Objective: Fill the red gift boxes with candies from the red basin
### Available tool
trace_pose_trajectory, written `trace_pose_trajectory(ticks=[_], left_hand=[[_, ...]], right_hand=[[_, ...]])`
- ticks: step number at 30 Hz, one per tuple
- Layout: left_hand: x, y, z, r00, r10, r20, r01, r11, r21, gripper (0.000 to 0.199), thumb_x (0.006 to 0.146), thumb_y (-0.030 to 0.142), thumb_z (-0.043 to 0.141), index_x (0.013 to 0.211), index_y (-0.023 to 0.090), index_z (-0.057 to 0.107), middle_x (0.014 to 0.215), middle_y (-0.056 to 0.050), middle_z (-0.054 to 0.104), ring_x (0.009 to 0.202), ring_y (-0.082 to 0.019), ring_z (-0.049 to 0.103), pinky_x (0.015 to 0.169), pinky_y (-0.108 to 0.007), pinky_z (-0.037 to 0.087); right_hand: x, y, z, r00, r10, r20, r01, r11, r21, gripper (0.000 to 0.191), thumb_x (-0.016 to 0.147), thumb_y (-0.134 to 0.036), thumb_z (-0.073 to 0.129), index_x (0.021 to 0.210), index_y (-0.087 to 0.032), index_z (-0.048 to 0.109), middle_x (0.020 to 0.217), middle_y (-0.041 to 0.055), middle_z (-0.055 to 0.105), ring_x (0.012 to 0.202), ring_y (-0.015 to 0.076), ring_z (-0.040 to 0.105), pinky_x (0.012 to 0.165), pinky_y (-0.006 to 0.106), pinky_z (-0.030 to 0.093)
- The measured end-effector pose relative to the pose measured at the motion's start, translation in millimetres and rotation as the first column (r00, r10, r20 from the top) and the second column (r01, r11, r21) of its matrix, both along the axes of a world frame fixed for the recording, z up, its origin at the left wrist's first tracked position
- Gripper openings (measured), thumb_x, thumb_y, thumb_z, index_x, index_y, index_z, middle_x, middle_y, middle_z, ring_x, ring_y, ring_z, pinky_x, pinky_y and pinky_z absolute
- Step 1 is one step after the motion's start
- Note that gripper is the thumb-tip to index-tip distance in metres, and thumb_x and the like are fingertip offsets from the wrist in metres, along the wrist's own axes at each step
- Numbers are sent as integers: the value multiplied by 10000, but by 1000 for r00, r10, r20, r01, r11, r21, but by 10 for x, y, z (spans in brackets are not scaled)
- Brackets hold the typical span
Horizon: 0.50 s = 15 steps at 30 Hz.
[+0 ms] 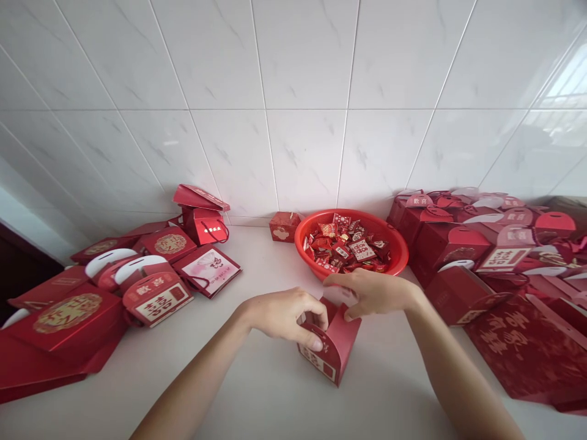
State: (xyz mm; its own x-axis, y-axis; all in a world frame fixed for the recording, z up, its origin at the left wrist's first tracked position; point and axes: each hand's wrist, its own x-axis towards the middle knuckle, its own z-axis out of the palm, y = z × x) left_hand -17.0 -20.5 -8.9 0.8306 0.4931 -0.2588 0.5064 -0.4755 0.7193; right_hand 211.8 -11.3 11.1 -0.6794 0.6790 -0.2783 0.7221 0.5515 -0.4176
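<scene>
A small red gift box (pixel 345 342) with a rounded flap and a white label stands on the white table, its top open. My left hand (pixel 288 315) grips the box's near flap, thumb outside and fingers over the inner side. At the box's right far edge is my right hand (pixel 367 296), its thumb against the side panel and its fingers stretched over the opening. Whether those fingers pinch the panel is hard to make out. Just behind, a red bowl (pixel 400 252) holds many wrapped candies (pixel 362 249).
Red boxes and bags (pixel 76 315) lie on the left of the table (pixel 257 391). More boxes (pixel 452 244) crowd the right, with a large red bag (pixel 527 348) nearer. A small red box (pixel 283 227) sits beside the bowl, against the tiled wall (pixel 307 146).
</scene>
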Motion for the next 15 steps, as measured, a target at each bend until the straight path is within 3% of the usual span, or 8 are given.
trace_pose_trajectory(ticks=[3,8,12,15], left_hand=[[28,5,-16,994,94,-55,-91,994,51,287,750,402,783,922,192,690,891,-3,686,761,-151,590,644,-235,421],[55,8,-57,976,208,-57,-189,951,246,398,675,465,821,917,198,652,991,-35,625,873,-214,597,693,-276,442],[54,26,-101,975,213,66,-223,948,229,524,631,486,855,1021,229,619,1133,-43,567,980,-235,582,787,-307,467],[67,48,-125,978,171,122,-192,963,188,546,625,455,870,1058,224,631,1102,-42,568,963,-227,578,799,-309,464]], right_hand=[[-136,-50,-63,992,-78,100,64,988,141,432,757,-284,733,1159,-208,594,865,28,635,788,217,619,548,236,326],[-207,-130,-107,983,-139,121,106,963,246,353,756,-268,718,1075,-177,598,834,42,644,758,224,622,553,255,294],[-172,-191,-53,992,-118,40,106,968,227,277,807,-282,677,1070,-208,630,785,15,644,711,197,614,565,263,298],[-162,-240,10,999,-48,1,47,983,175,250,838,-320,654,1066,-222,677,776,15,657,696,186,607,583,263,313]])
